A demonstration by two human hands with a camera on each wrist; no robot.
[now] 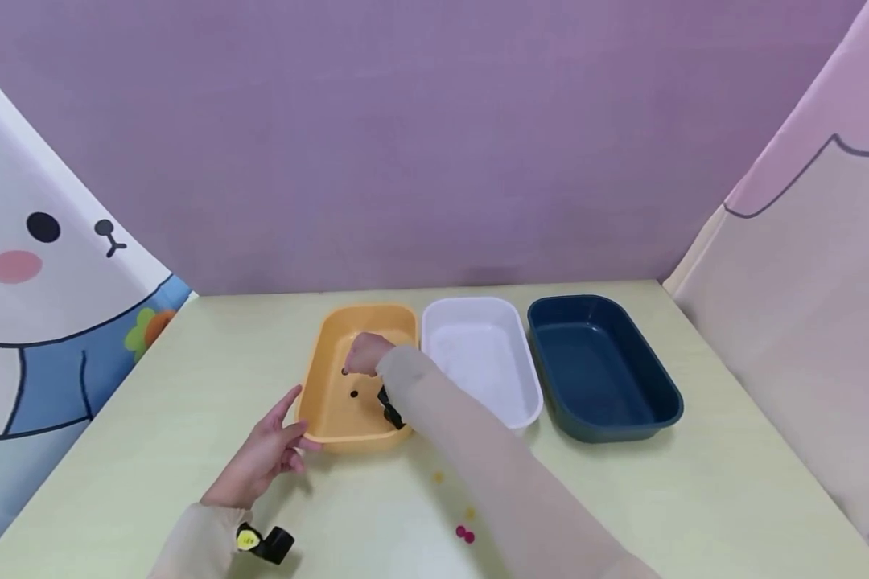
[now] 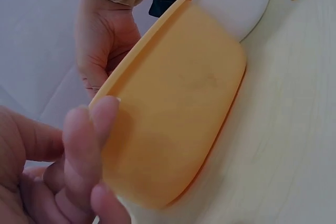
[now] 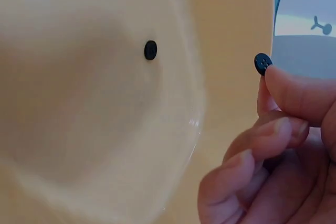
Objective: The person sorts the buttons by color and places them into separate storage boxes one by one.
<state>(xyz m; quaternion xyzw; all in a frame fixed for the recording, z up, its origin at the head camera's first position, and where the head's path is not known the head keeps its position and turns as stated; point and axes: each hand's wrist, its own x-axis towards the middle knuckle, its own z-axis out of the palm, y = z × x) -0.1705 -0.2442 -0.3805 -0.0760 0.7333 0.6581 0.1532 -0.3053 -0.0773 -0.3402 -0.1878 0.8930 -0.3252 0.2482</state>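
In the right wrist view, my right hand (image 3: 278,150) pinches a small black button (image 3: 263,64) between thumb and a finger. The same hand (image 1: 368,354) hangs over the orange tray (image 1: 326,402) in the head view. Another black button (image 3: 150,50) lies on the tray floor; in the head view that button (image 1: 354,394) is left of the right wrist. My left hand (image 1: 268,450) is at the tray's near left corner, its index finger stretched toward the left rim. Seen from the left wrist, fingers (image 2: 84,145) overlap the tray's outer wall (image 2: 173,103).
A white tray (image 1: 478,302) stands right of the orange one, and a dark blue tray (image 1: 601,434) farther right. On the table in front lie yellow buttons (image 1: 470,513) and pink buttons (image 1: 466,534), close beside the right sleeve (image 1: 507,466). A purple wall (image 1: 434,161) closes off the back.
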